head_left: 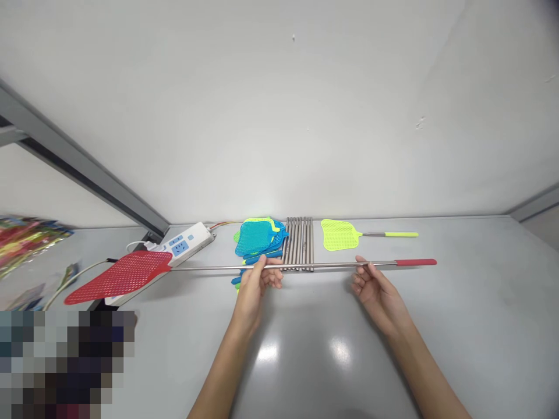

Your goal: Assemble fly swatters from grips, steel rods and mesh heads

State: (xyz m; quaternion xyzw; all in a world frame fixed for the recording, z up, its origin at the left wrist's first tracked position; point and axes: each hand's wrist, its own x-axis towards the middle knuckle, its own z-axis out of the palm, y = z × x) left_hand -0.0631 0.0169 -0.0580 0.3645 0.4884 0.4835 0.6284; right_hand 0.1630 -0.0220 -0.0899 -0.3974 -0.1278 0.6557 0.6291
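Observation:
A red fly swatter [124, 274] with a long extended metal rod and a red handle grip stretches level across the view, above the table. My left hand [259, 282] pinches the rod near its middle. Further right, my right hand [373, 285] is closed on the same rod, a little short of the red grip. Behind the rod lie several metal rods [301, 238] side by side. Left of them is a pile of blue and green swatter heads [255, 235], with blue and green handle grips [238, 280] partly hidden by my left hand.
A yellow-green fly swatter [340, 234] with a short rod lies at the back right. A white power strip [187, 244] with cables stands at the left, partly behind the red head. Colourful plastic packets [26, 244] lie at far left, past a grey frame post [82, 169].

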